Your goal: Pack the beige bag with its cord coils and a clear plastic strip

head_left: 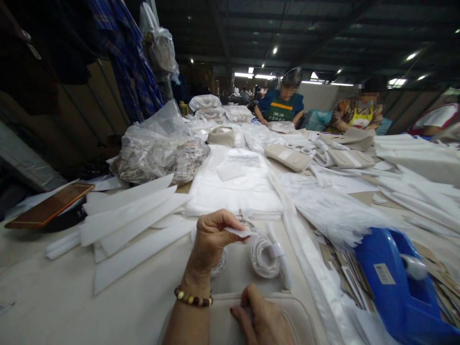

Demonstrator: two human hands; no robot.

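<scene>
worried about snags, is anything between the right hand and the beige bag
Nothing visible: the right hand appears to rest directly on the beige bag. The white coil lies farther off; the left forearm crosses the bag's left side.

Two wrapped coils (264, 271), one blue tape dispenser (395, 303), one beaded bracelet (194, 300)
</scene>
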